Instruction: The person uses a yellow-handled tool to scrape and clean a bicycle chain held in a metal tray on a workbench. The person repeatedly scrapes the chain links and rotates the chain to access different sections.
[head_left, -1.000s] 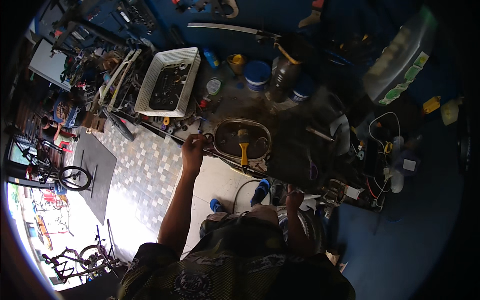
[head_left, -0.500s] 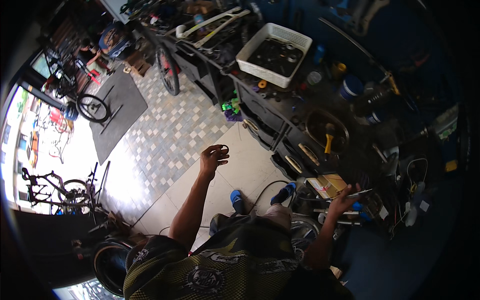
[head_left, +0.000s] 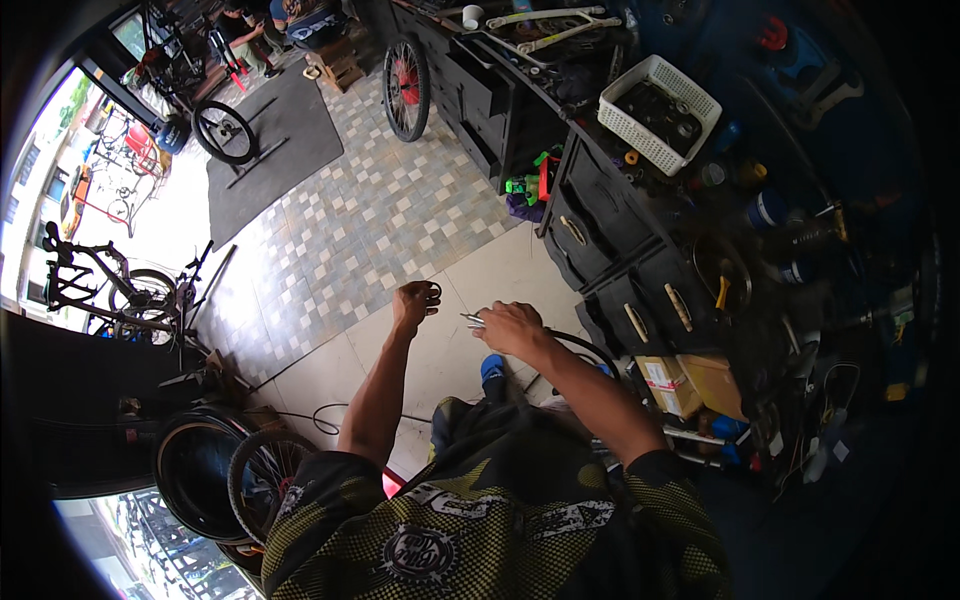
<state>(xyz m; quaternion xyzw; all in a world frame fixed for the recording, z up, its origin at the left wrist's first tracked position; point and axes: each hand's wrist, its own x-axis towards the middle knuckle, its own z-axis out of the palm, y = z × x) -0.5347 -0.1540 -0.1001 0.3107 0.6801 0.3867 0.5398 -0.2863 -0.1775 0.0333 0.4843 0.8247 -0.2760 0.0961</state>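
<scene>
My left hand (head_left: pixel 411 306) is held out in front of my body, its fingers closed on a small dark ring (head_left: pixel 436 290). Just to its right is my right hand (head_left: pixel 513 329), wrapped round a slim silver tool with a split, pointed tip (head_left: pixel 472 319). That tip points left toward the ring, with a gap between them. Most of the tool is hidden in my palm, so its exact kind is unclear. Both hands are in the air above the tiled floor (head_left: pixel 375 352).
A black cabinet (head_left: pixel 605 205) runs along the right, with a white plastic basket (head_left: pixel 655 150) of dark parts on its top. Cardboard boxes (head_left: pixel 712 388) sit near my right elbow. Bicycle wheels (head_left: pixel 262 480) stand at lower left. Farther off are a bicycle (head_left: pixel 125 285) and seated people (head_left: pixel 245 38).
My right hand has swung from the boxes at the right to in front of me, bringing the silver tool close to my left hand. My left hand still holds the ring.
</scene>
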